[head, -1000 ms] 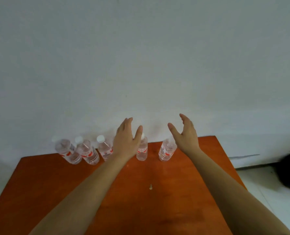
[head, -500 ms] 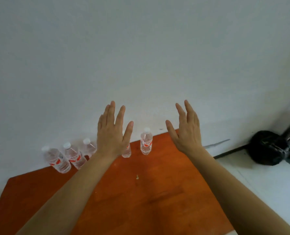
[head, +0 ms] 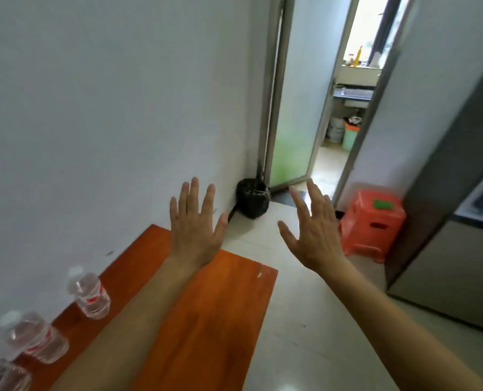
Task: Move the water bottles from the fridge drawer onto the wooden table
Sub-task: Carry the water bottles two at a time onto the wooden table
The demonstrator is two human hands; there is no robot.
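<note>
Left hand (head: 196, 230) and right hand (head: 313, 235) are held spread, empty; fridge (head: 454, 153) at frame right is best approached squarely.

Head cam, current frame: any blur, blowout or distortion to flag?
Head view: water bottles at lower left smeared by motion blur, labels unreadable; left hand and right hand fairly sharp; the room past the doorway is blown out; door frame and fridge lean from wide-angle distortion.

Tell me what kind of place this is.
Probably a home, a dining corner next to a kitchen: a wooden table against the wall, a fridge on the right, a plastic stool, and a doorway onto a counter.
</note>
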